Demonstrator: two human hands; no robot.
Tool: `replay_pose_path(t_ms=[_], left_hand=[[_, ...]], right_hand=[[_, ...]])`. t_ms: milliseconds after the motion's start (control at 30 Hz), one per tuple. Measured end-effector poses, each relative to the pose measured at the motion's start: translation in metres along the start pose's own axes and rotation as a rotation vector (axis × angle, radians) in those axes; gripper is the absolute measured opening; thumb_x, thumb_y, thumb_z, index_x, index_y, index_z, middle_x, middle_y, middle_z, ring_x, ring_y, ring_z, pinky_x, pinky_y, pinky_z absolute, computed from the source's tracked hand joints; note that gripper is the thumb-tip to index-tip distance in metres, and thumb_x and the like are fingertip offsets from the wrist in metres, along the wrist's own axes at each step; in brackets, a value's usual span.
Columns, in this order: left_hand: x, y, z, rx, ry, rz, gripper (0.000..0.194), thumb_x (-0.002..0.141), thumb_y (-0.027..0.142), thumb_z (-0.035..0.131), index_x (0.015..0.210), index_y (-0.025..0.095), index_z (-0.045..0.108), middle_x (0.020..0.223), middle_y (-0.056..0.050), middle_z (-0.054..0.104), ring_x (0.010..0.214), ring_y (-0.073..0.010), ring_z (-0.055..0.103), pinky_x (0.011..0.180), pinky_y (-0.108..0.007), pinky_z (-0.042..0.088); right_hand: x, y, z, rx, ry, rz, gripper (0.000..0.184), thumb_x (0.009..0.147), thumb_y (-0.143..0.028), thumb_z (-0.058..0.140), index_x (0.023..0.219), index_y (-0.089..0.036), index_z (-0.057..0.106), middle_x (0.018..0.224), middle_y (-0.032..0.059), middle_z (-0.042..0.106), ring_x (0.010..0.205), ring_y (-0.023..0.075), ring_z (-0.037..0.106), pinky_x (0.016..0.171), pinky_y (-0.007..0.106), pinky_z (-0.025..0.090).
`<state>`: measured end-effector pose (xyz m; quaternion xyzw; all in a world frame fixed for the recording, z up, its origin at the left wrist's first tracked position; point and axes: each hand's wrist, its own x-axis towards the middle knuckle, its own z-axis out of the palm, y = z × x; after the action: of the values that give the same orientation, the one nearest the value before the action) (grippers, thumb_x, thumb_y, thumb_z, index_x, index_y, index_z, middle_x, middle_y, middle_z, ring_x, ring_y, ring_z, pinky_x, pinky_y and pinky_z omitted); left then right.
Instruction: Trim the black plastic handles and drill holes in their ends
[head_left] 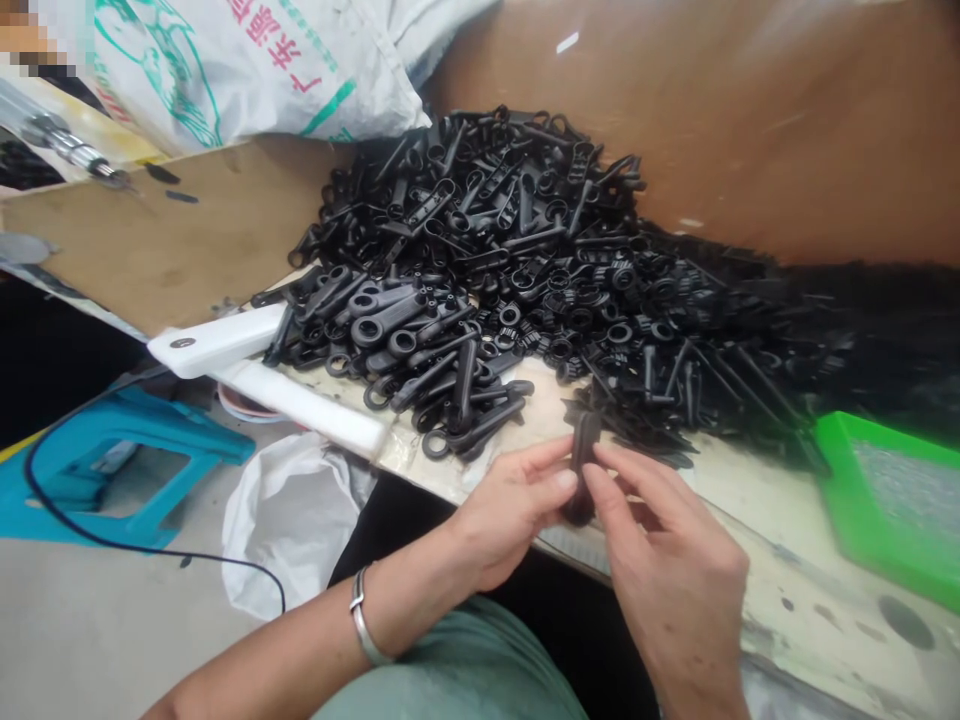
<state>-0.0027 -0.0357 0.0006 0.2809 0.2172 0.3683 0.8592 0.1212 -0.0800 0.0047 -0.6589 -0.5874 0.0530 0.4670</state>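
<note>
Between both hands, over the table's front edge, is a long black plastic part (584, 455) with a rounded lower end. My left hand (517, 500) pinches it from the left with thumb and fingers. From the other side my right hand (667, 550) grips it with thumb and fingertips, which hide some of its surface. Just beyond the hands lies a big heap of black plastic parts (480, 230), many with ring-shaped ends. Closer to me on the left is a group of black ring-ended handles (405, 340).
A green tray (862, 500) of small clear pieces stands at the right. White bars (225, 340) jut past the table edge at left. Below are a white bag (289, 520) and a blue stool (150, 450). A printed sack (247, 70) and an electric screwdriver (67, 140) are at upper left.
</note>
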Motion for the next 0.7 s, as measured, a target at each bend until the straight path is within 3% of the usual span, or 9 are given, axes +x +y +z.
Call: replay_pose_path(t_ms=[133, 367, 533, 700], left_hand=[[0.0012, 0.0016, 0.0007, 0.062, 0.015, 0.021, 0.035, 0.086, 0.025, 0.073, 0.120, 0.024, 0.072, 0.110, -0.006, 0.073, 0.098, -0.0138, 0.064, 0.089, -0.022, 0.045], [0.0011, 0.0017, -0.0017, 0.223, 0.038, 0.089, 0.029, 0.095, 0.026, 0.061, 0.122, 0.022, 0.071, 0.101, -0.004, 0.073, 0.083, -0.0102, 0.059, 0.079, -0.021, 0.044], [0.0021, 0.0026, 0.0011, 0.299, 0.053, 0.153, 0.029, 0.092, 0.018, 0.060, 0.119, 0.020, 0.073, 0.108, -0.006, 0.073, 0.096, -0.0157, 0.064, 0.094, -0.028, 0.046], [0.0008, 0.0024, -0.0013, 0.297, 0.020, 0.109, 0.033, 0.094, 0.018, 0.057, 0.125, 0.020, 0.070, 0.115, -0.008, 0.073, 0.106, -0.0216, 0.066, 0.101, -0.035, 0.046]], right_hand=[[0.0005, 0.0033, -0.0030, -0.017, -0.017, -0.040, 0.018, 0.096, -0.030, 0.062, 0.103, -0.018, 0.073, 0.107, 0.0053, 0.072, 0.093, 0.0191, 0.069, 0.088, 0.032, 0.056], [0.0035, 0.0043, -0.0068, 0.025, -0.058, 0.058, 0.020, 0.094, -0.036, 0.061, 0.103, -0.023, 0.075, 0.101, 0.0020, 0.075, 0.084, 0.0192, 0.071, 0.086, 0.034, 0.058], [0.0048, 0.0005, -0.0068, 0.083, -0.103, 0.208, 0.027, 0.087, -0.045, 0.068, 0.104, -0.024, 0.075, 0.099, 0.0024, 0.076, 0.078, 0.0195, 0.072, 0.073, 0.031, 0.062], [0.0095, 0.0023, -0.0103, 0.142, -0.121, 0.293, 0.030, 0.078, -0.045, 0.074, 0.097, -0.023, 0.076, 0.090, 0.0039, 0.076, 0.072, 0.0198, 0.072, 0.069, 0.031, 0.063]])
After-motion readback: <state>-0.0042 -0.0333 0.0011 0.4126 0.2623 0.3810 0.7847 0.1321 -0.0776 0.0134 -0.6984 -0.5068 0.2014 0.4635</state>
